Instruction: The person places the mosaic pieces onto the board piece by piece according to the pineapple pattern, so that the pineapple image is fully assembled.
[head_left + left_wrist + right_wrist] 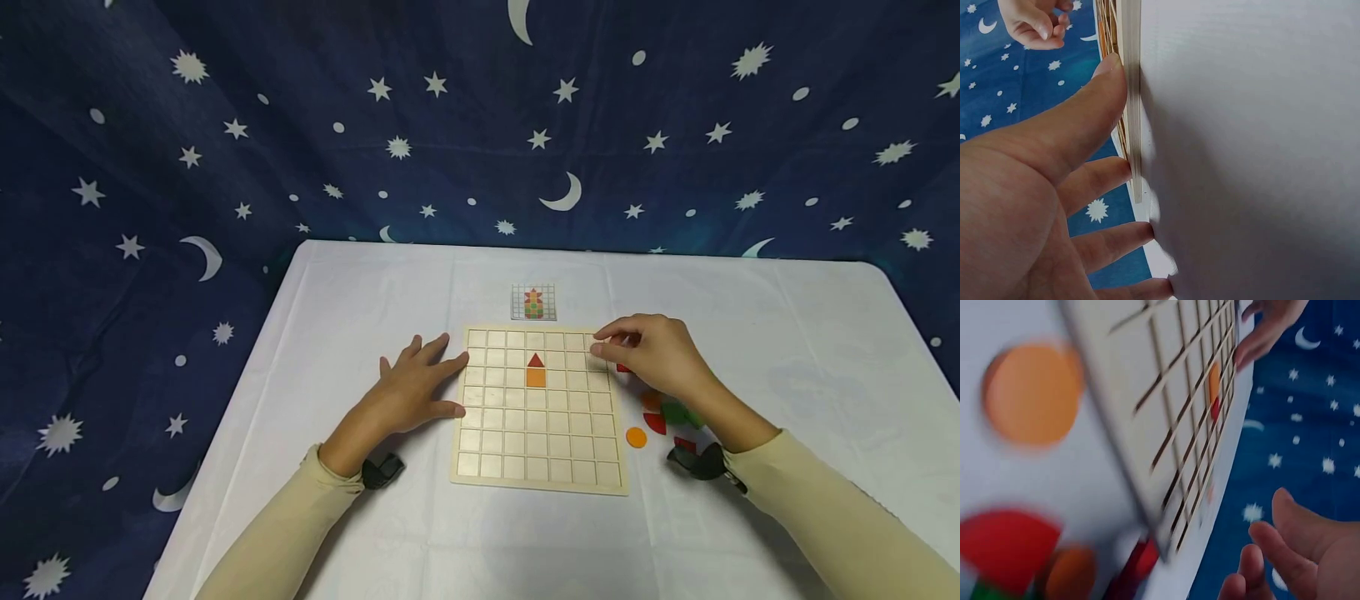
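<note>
A square wooden grid board (491,422) lies on the table. In its upper middle a red triangle (536,361) sits right above an orange square (536,378). My left hand (412,387) spreads its fingers at the board's left edge; in the left wrist view the thumb (1085,119) touches that edge. Over the board's upper right corner hovers my right hand (663,354), its thumb and fingers loosely bent. The right wrist view shows no piece between them. A red piece (623,368) lies under this hand, partly hidden.
Right of the board lie an orange circle (636,437), a red quarter-round piece (655,423), green pieces (675,413) and another red piece (685,445). A small pattern card (533,302) is behind the board. Dark starry cloth (480,125) hangs behind the white table (375,292).
</note>
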Demonstrator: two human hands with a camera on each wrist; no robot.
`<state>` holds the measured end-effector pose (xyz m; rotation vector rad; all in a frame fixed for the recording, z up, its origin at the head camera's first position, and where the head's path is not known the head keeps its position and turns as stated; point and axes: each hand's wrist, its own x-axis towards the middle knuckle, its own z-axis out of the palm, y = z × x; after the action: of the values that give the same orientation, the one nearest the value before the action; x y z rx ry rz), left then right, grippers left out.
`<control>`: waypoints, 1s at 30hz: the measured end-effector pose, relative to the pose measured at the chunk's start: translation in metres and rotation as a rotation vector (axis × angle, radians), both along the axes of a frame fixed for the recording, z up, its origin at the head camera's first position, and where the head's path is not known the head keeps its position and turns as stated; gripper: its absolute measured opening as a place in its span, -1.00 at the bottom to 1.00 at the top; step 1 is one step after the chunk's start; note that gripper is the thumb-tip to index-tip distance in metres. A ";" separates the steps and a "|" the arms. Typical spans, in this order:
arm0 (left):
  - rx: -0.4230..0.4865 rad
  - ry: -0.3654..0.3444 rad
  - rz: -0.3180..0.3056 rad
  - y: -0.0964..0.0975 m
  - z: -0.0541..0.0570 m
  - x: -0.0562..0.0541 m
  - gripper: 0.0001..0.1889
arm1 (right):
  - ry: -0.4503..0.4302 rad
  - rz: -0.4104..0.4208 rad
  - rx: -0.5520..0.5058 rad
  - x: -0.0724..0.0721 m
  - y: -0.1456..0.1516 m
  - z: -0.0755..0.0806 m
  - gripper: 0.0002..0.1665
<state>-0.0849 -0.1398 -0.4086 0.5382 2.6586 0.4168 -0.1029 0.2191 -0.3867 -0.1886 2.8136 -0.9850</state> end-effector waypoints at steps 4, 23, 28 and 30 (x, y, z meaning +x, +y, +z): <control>0.008 0.002 0.003 0.000 0.000 0.001 -0.16 | 0.048 0.007 0.066 -0.002 0.019 0.000 -0.62; 0.024 0.001 0.012 0.001 -0.002 0.001 -0.16 | 0.019 0.177 0.212 -0.001 0.052 -0.025 -0.48; 0.019 0.006 0.010 0.001 -0.003 0.000 -0.16 | -0.012 0.151 0.235 0.000 0.045 -0.027 -0.50; 0.015 0.007 0.008 0.001 -0.003 0.000 -0.16 | -0.006 0.151 0.233 0.000 0.043 -0.028 -0.53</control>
<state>-0.0849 -0.1388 -0.4112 0.5345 2.6668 0.4387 -0.1026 0.2618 -0.4148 -0.3609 2.8290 -0.6194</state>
